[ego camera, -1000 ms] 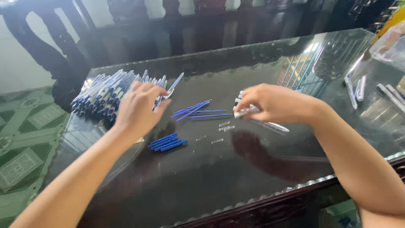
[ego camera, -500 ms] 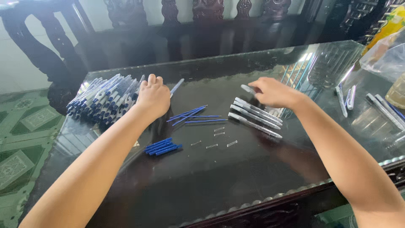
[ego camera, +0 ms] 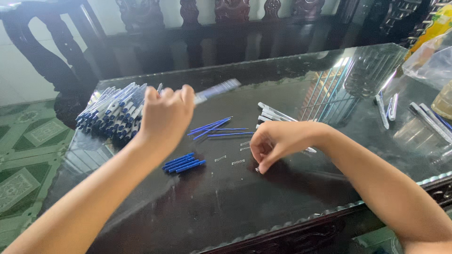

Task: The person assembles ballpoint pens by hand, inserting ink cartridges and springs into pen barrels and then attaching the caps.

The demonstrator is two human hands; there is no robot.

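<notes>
Left hand (ego camera: 165,115): gripping a clear plastic pen barrel with blue print (ego camera: 217,89), lifting it above the dark glass-topped table (ego camera: 197,207). Right hand (ego camera: 275,141): fingers curling narrowly, pinching at a small metal spring (ego camera: 257,169) lying on the table. Lying between: thin blue ink refills (ego camera: 214,128), short blue pen caps (ego camera: 182,162). Far left: heap of assembled pens (ego camera: 113,110).

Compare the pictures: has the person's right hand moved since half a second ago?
Yes. The right hand has come toward the person, off the row of clear pen barrels, down to the small metal springs on the table.
</notes>
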